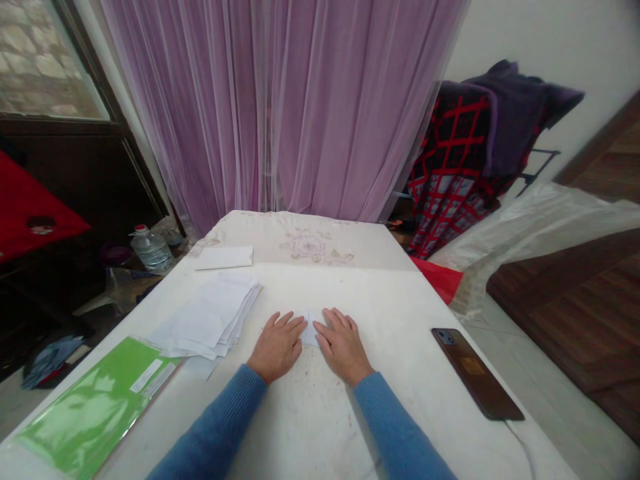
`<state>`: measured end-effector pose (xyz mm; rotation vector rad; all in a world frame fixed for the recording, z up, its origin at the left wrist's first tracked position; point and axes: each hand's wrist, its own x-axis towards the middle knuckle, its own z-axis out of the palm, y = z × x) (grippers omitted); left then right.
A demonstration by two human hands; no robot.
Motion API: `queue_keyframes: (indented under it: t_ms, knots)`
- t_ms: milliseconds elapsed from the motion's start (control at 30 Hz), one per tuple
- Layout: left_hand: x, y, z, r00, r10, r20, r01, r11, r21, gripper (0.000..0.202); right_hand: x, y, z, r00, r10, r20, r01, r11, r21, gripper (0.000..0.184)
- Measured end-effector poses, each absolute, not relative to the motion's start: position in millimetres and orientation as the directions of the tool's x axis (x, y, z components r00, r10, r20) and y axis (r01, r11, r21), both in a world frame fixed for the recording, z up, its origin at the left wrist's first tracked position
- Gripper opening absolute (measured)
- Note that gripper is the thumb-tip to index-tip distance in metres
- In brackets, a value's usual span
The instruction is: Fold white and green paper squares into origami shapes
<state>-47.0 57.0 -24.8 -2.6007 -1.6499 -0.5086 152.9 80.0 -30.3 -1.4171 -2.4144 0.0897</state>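
Stretching forward, a white table with open room in front of the hands, a dark phone near its right edge, a green packet and loose paper stack at left. Lying flat, left hand and right hand, fingers open, touching a small folded white paper between them.

No readable text anywhere; only a white label on the green plastic packet, too small to read
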Motion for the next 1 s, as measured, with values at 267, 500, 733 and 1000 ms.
queue_keyframes:
  t_ms: [267, 500, 733, 1000]
  knots:
    - [-43.9, 53.9, -32.0, 0.382, 0.873, 0.303, 0.895, -0.431, 0.113, 0.044, 146.9, 80.7, -24.2, -0.570, 0.776, 0.272, 0.738, 0.628, -0.247, 0.040]
    - [-45.3, 53.4, -31.3, 0.387, 0.877, 0.286, 0.901, -0.425, 0.083, 0.039, 133.9, 103.2, -24.0, -0.571, 0.803, 0.173, 0.766, 0.597, -0.238, 0.049]
    - [-61.2, 47.5, -37.9, 0.424, 0.861, 0.279, 0.886, -0.458, 0.067, 0.043, 134.6, 102.6, -24.2, -0.567, 0.810, 0.151, 0.774, 0.586, -0.241, 0.050]
    - [-68.0, 36.9, -31.9, 0.414, 0.862, 0.291, 0.894, -0.445, 0.047, 0.046, 136.0, 92.0, -22.5, -0.607, 0.779, 0.154, 0.738, 0.625, -0.255, 0.050]
